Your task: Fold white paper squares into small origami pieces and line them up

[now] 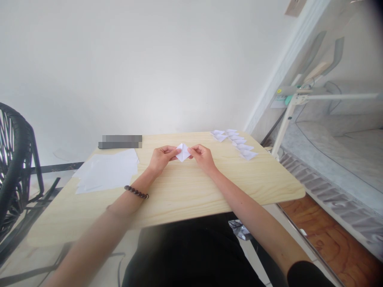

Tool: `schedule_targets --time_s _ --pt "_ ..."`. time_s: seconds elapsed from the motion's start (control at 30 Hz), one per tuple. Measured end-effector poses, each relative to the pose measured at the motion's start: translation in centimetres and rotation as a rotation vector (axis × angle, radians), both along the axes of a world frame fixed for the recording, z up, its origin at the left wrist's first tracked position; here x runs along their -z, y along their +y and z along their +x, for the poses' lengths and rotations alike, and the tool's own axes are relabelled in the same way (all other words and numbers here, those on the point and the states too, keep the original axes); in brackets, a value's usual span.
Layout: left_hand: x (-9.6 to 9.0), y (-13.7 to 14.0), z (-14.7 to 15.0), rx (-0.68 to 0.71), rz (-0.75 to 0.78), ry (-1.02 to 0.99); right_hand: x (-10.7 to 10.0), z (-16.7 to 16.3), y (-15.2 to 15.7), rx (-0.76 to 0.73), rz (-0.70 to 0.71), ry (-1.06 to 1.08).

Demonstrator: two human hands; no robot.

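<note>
Between my hands is a small folded white paper (182,153), diamond-shaped with a crease down its middle. My left hand (163,156) pinches its left corner between thumb and fingers. At the right corner, my right hand (201,154) grips the same paper in a pinch. Both hands are over the middle of the wooden table (179,191). Toward the back right lie several folded white paper pieces (245,153), lined up in rows. A spread of flat white paper sheets (109,171) rests on the left part of the table.
A dark, blurred-out object (120,142) sits at the table's back left. A black woven chair (14,159) stands on the left. To the right are a white metal frame with grey handles (289,115) and a bed (344,147). The wall (149,71) rises behind the table.
</note>
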State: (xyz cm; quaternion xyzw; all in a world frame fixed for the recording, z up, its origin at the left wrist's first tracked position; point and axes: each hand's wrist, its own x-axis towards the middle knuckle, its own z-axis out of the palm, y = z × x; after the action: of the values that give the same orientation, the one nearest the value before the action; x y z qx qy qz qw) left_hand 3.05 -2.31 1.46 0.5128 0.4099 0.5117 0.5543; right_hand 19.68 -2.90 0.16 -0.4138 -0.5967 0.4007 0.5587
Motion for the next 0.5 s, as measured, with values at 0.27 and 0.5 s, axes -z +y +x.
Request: schedule_targets --time_s 0.27,0.5 --pt "0.14 0.06 0.19 -0.012 0.006 -0.036 -0.08 -0.15 -0.06 0.015 0.007 0.003" --pt "0.44 0.25 -0.26 0.068 -0.009 -0.058 0.43 0.10 0.26 -0.034 0.023 0.049"
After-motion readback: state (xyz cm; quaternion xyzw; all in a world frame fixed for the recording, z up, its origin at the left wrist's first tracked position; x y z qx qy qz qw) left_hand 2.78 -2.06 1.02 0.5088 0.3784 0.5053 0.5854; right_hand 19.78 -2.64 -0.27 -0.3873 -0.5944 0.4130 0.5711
